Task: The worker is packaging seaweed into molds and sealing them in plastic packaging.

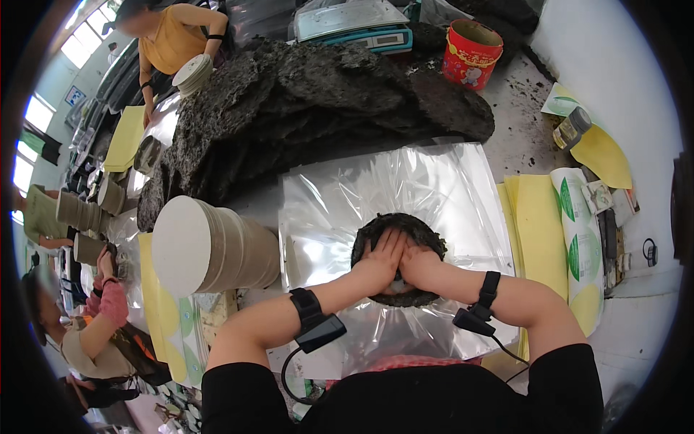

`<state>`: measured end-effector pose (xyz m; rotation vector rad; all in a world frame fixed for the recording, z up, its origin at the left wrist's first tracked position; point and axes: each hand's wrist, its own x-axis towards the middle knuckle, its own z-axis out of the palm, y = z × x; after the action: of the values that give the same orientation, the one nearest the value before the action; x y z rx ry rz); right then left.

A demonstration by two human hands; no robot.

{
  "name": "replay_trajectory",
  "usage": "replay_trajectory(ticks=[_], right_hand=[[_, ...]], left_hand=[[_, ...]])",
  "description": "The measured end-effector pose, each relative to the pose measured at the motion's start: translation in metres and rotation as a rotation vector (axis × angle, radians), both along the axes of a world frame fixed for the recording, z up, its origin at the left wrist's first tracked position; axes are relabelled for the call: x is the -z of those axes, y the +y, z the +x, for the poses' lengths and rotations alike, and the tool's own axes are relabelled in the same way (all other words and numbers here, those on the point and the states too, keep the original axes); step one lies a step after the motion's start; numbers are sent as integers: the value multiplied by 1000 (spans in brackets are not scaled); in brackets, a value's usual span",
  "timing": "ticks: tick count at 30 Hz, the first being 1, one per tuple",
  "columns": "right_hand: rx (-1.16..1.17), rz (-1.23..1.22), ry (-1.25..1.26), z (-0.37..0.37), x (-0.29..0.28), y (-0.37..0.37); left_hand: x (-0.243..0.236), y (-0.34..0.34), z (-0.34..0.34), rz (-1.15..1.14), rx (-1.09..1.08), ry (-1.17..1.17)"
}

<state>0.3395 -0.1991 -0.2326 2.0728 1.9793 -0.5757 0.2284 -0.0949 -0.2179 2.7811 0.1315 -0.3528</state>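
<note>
Black sleeves (246,394) up close, elbows out; L hand (377,264) + R hand (419,265) angled in, fingers approx straight (pressing, not gripping) on dark mud lump (418,226), mid plastic sheet (325,210).

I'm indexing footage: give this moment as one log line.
left hand: on dark mass; right hand: on same mass; beneath mass: shiny sheet; nearby: pale cylindrical stack
</note>
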Motion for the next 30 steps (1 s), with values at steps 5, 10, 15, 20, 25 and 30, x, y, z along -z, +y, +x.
replay_trajectory(ticks=[5, 10, 15, 20, 25, 30], right_hand=[[-62, -37, 31, 11, 4, 9], [-40, 382, 55, 17, -10, 5], [-92, 409, 91, 5, -25, 8], [-65, 360, 103, 7, -13, -3], [-70, 262, 170, 2, -19, 10], [-47, 239, 179, 12, -14, 4]], left_hand=[[-12, 6, 4, -118, -21, 23], [-52, 6, -23, 56, -79, -281], [-38, 15, -35, 255, 98, -160], [-85, 31, -33, 48, -452, -946], [-69, 94, -49, -635, -1115, -497], [-122, 39, -69, -289, -571, -1343]])
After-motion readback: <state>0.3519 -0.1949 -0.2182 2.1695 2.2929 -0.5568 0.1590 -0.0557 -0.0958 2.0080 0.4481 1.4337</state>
